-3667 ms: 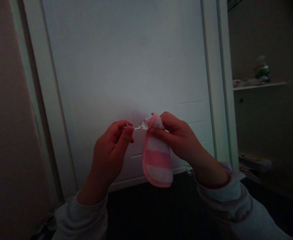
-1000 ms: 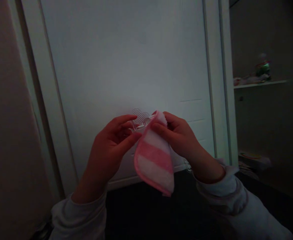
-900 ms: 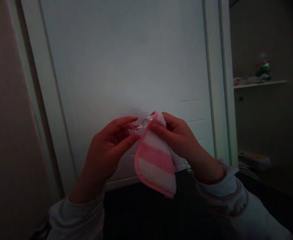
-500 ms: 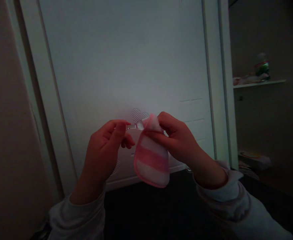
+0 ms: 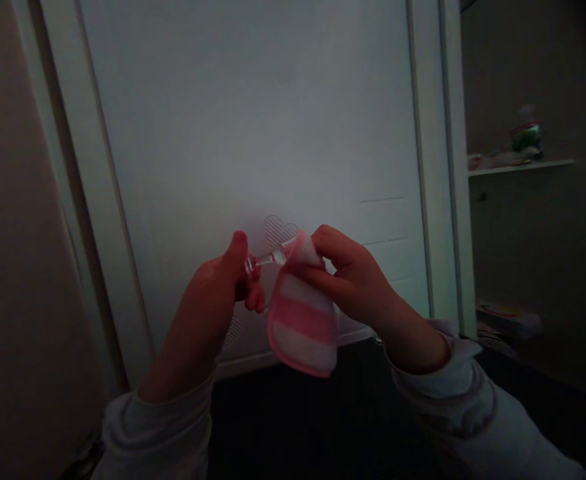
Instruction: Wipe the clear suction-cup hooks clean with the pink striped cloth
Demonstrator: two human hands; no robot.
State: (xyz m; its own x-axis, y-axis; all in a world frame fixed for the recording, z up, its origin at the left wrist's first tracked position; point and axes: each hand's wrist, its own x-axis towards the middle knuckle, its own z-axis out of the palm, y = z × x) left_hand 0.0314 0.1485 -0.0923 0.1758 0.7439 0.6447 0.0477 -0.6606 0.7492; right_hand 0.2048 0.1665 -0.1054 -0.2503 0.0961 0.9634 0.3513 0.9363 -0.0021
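A small clear stemmed glass (image 5: 264, 259) shows between my hands, its far end covered by a pink-and-white striped cloth (image 5: 305, 320). My left hand (image 5: 223, 277) is closed on the exposed end of the stem, thumb raised and fingers curled below. Pinched around the other end, my right hand (image 5: 345, 267) grips the cloth over the glass. The lower part of the cloth hangs down loose. What shape the covered part of the glass has is hidden.
Behind the hands stands a large white door panel (image 5: 253, 120) with heart patterns. At the right, a shelf (image 5: 523, 167) bears a green-labelled bottle (image 5: 527, 139) and other items. A pale box (image 5: 510, 320) lies lower down. The surface below (image 5: 293, 427) is very dark.
My left hand has turned, its thumb now pointing up and its grip on the stem's end changed. More of the clear stem shows. The right hand and cloth have barely moved.
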